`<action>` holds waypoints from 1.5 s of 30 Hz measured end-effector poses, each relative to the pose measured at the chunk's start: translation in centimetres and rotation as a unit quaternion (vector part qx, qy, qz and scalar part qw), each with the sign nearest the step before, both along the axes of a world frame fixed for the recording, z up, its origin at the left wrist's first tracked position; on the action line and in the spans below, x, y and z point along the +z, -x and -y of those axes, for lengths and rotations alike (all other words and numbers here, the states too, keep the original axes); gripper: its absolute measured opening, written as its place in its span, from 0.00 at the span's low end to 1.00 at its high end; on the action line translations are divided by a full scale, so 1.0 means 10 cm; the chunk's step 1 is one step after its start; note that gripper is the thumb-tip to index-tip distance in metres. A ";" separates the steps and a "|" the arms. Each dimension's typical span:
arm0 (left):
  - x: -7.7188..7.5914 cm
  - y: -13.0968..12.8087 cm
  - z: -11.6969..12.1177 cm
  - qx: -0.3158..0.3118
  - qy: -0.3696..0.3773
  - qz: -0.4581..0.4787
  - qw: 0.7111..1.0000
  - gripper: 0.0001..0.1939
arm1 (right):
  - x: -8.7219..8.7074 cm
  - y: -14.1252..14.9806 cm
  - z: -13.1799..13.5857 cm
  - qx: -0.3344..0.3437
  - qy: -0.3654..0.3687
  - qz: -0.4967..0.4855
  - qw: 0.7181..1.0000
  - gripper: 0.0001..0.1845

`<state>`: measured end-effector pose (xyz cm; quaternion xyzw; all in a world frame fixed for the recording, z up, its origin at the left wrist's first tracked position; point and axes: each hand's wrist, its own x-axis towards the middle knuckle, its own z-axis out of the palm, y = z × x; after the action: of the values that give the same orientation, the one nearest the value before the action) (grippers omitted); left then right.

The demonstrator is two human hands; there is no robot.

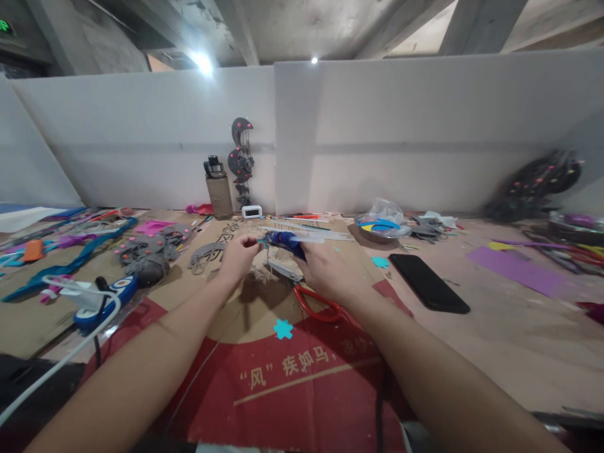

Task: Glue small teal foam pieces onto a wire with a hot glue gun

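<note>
My right hand (pixel 330 267) is wrapped round a blue hot glue gun (pixel 285 241) with a clear glue stick poking out its back; the nozzle points left. My left hand (pixel 240 255) is closed in a pinch right at the nozzle tip, on a small piece I cannot make out. Both hands hover over a flattened cardboard sheet with red print (pixel 292 377). Red-handled scissors (pixel 314 299) lie on the cardboard just under my right wrist. A small teal foam flower (pixel 283 328) lies nearer to me.
A black phone (pixel 428 282) lies to the right, a purple sheet (pixel 519 269) beyond it. A second glue gun with white cable (pixel 101 296) sits left among foam scraps. A brown bottle (pixel 219 189) and a white partition stand at the back. A plastic-covered plate (pixel 382 225) sits right of centre.
</note>
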<state>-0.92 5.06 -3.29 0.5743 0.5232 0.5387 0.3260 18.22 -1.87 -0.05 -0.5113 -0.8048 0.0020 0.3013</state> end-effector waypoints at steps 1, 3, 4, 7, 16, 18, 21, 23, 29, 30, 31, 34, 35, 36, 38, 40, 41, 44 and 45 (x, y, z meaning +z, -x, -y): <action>0.01 0.01 0.00 0.006 -0.013 -0.016 1.000 0.07 | 0.00 0.00 0.01 0.016 -0.008 -0.001 1.000 0.17; 0.03 0.02 0.01 0.012 -0.036 -0.044 0.998 0.06 | 0.02 0.00 0.03 0.039 -0.020 -0.005 0.999 0.19; 0.03 0.02 0.02 0.011 -0.042 -0.049 0.998 0.06 | 0.03 -0.01 0.03 0.045 -0.025 -0.006 0.999 0.20; 0.05 0.02 0.03 -0.001 -0.028 -0.003 1.000 0.06 | 0.06 -0.02 0.04 0.044 -0.028 -0.012 0.999 0.20; 0.03 0.01 -0.02 -0.078 0.086 0.175 0.978 0.13 | -0.10 -0.10 -0.23 0.019 0.074 -0.270 0.960 0.17; 0.02 0.01 -0.03 -0.082 0.094 0.189 0.974 0.14 | -0.16 -0.13 -0.32 0.009 0.114 -0.335 0.935 0.15; 0.02 0.00 -0.02 -0.094 0.108 0.203 0.969 0.14 | -0.26 -0.18 -0.46 -0.021 0.186 -0.379 0.906 0.10; 0.03 -0.02 -0.01 -0.103 0.111 0.209 0.966 0.13 | -0.33 -0.22 -0.56 -0.044 0.207 -0.367 0.906 0.06; 0.05 -0.05 0.04 -0.128 0.110 0.215 0.962 0.13 | -0.49 -0.30 -0.72 -0.129 0.156 -0.185 0.962 0.09; 0.06 -0.06 0.05 -0.130 0.112 0.214 0.962 0.13 | -0.50 -0.30 -0.72 -0.153 0.137 -0.142 0.968 0.10; 0.07 -0.08 0.07 -0.134 0.112 0.213 0.961 0.13 | -0.50 -0.31 -0.70 -0.176 0.125 -0.104 0.971 0.11; 0.10 -0.12 0.14 -0.150 0.104 0.213 0.960 0.13 | -0.45 -0.34 -0.63 -0.226 0.099 -0.031 0.969 0.11; 0.12 -0.14 0.16 -0.156 0.101 0.216 0.959 0.13 | -0.42 -0.34 -0.60 -0.229 0.080 -0.026 0.970 0.11; 0.13 -0.15 0.18 -0.162 0.099 0.220 0.957 0.13 | -0.39 -0.34 -0.58 -0.223 0.058 -0.035 0.972 0.11; 0.14 -0.18 0.21 -0.167 0.098 0.228 0.954 0.14 | -0.32 -0.28 -0.52 -0.168 0.028 -0.102 0.980 0.11; 0.14 -0.21 0.23 -0.167 0.095 0.226 0.955 0.15 | -0.26 -0.16 -0.45 -0.063 0.063 -0.228 0.970 0.13; 0.13 -0.22 0.24 -0.166 0.093 0.219 0.957 0.15 | -0.24 -0.09 -0.42 -0.005 0.108 -0.299 0.948 0.14; 0.11 -0.25 0.27 -0.167 0.081 0.197 0.963 0.16 | -0.24 0.12 -0.33 0.108 0.233 -0.462 0.849 0.16; 0.11 -0.26 0.28 -0.172 0.080 0.192 0.963 0.16 | -0.25 0.17 -0.31 0.125 0.250 -0.493 0.824 0.17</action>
<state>1.70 2.28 -2.23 0.5133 0.3854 0.5314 0.5528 16.51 1.18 -2.57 -0.3954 -0.5780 0.4927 0.5166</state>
